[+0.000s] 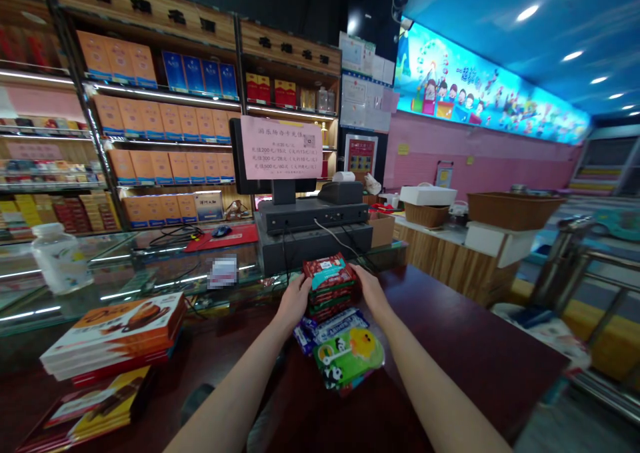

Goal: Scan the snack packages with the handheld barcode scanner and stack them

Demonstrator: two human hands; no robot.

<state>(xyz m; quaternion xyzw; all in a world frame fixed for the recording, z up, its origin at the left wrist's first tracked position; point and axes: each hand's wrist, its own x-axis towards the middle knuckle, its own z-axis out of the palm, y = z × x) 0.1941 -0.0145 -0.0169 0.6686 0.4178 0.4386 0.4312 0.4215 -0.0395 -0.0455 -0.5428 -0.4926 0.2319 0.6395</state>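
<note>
Between my two hands stands a stack of red snack packets (333,273), the top one with a light-blue label. My left hand (294,300) presses on the stack's left side, its fingers partly hidden. On the right side, my right hand (369,288) holds the stack too, fingers behind its far edge. In front of the stack lie blue-and-white packets (343,325). Nearer to me is a green packet (345,356) with a yellow duck and pandas on it.
To the left, white-and-orange boxes (120,330) are piled beside yellow-and-red boxes (100,406). A plastic bottle (60,260) stands on the glass counter (125,266). Behind the stack are a cash register (315,216) and a pink price sign (283,148). The dark table (465,346) extends right.
</note>
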